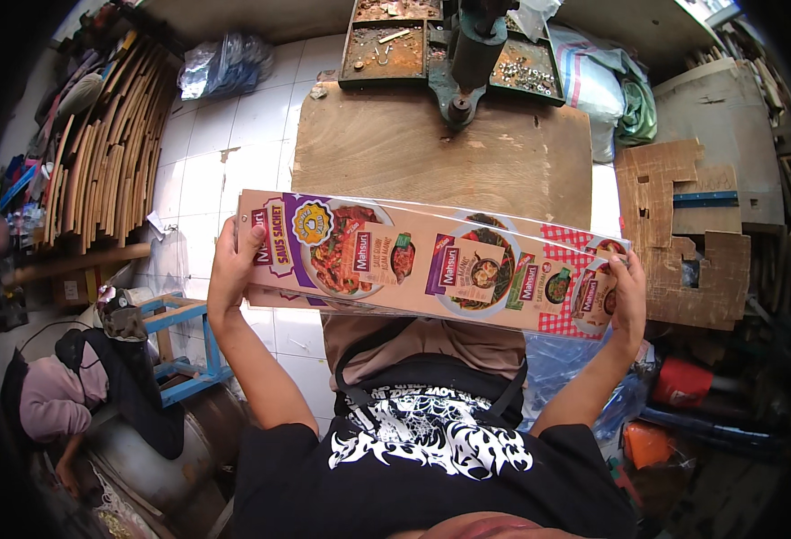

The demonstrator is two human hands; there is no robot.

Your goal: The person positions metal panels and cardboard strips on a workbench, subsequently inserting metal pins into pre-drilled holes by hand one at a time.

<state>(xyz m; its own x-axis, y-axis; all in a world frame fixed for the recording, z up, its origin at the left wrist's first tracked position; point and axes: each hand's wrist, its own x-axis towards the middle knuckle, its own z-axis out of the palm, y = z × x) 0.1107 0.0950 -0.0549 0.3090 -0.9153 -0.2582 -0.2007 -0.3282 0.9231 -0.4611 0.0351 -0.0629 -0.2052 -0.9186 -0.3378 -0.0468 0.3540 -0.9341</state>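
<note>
Held level in front of my body is a long printed display panel [422, 269], brown with food pictures, purple patches and red checks. A second printed layer peeks out under its lower left edge, and glossy clear film shows along its long sides. My left hand [228, 269] grips the left end, thumb on the printed face. At the right end, my right hand [627, 287] is closed round the edge, thumb on top. The fingers beneath the panel are hidden. Beyond it lies a worn wooden tabletop [440, 162], partly covered from view by the panel.
A dark green metal machine post [476, 63] rises at the table's far edge, between compartment trays [382, 72] of small metal parts. Thin boards [112, 135] stand stacked at left, near a blue frame [189, 386]. Cut-out brown boards [697, 278] lean at right.
</note>
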